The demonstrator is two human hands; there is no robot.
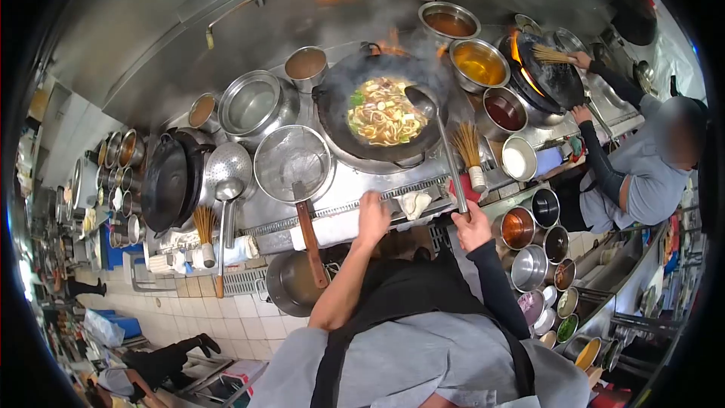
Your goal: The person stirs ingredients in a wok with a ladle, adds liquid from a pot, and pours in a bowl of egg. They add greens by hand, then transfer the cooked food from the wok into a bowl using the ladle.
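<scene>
Noodle wok over flame, steel ladle in hand

The right hand (473, 228) is closed around the long steel handle of a ladle (423, 100), whose round bowl rests at the rim of the black wok (332, 106) full of glossy noodles (384, 115). The left hand (371, 214) lies flat, fingers loose, on the ribbed metal range edge (332, 210), just beside a crumpled white cloth (414, 203).

I see a grey shirt under a black apron, its straps running over both shoulders. My right arm (495, 276) wears a long, tight black sleeve to the wrist. My left arm (343, 287) is bare below the short grey sleeve.
</scene>
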